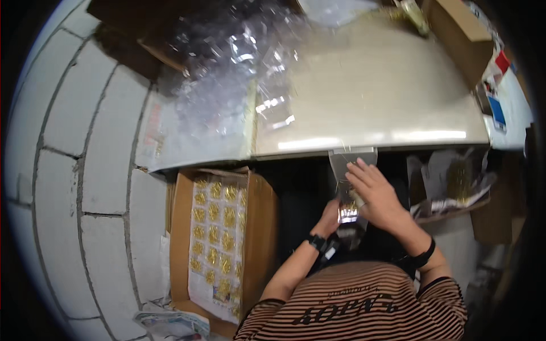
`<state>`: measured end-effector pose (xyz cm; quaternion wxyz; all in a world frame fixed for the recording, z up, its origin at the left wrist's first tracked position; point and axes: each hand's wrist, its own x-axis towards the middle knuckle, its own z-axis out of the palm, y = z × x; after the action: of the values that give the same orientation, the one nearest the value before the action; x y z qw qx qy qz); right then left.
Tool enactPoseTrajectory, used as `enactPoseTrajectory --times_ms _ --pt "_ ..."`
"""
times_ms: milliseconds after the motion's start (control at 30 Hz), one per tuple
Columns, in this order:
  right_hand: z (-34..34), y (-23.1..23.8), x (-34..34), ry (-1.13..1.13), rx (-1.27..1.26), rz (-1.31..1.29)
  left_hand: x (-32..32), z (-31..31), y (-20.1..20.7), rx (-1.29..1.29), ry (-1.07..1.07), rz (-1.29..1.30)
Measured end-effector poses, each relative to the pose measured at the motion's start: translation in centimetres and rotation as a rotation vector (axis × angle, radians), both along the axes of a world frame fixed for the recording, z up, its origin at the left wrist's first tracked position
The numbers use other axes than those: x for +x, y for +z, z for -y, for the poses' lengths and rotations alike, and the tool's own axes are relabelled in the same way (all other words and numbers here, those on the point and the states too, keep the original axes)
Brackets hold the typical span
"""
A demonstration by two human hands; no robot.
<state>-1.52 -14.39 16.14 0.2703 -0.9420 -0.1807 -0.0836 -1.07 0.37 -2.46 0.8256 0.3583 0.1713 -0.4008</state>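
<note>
A narrow grey metal chute [354, 159] juts from the table's front edge toward my body. Over it lies my right hand [378, 196], fingers stretched out and nearly flat, with a few thin gold-coloured strands close by. My left hand [328, 219] is at the chute's near end, its fingers closed against a shiny clear plastic piece [348, 213]. Glare and blur hide the exact shape of that piece, and part of the left fingers is covered.
Left of me stands an open cardboard box [259, 227] holding rows of small gold bundles [228, 216]. Clear plastic packages [227, 74] pile up on the table [387, 85]. At right, a lined tray [455, 206] holds more gold pieces. A block wall [74, 187] bounds the left.
</note>
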Motion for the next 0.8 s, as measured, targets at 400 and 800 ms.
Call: enactPoseTrajectory --times_ms 400,800 --pt "5.0 -2.5 -7.6 -0.109 0.506 -0.513 -1.7 -4.1 1.5 -0.038 -0.167 0.032" --pt "1.5 -3.7 -6.3 0.037 0.224 -0.311 -1.7 -2.0 10.2 0.016 -0.171 0.233"
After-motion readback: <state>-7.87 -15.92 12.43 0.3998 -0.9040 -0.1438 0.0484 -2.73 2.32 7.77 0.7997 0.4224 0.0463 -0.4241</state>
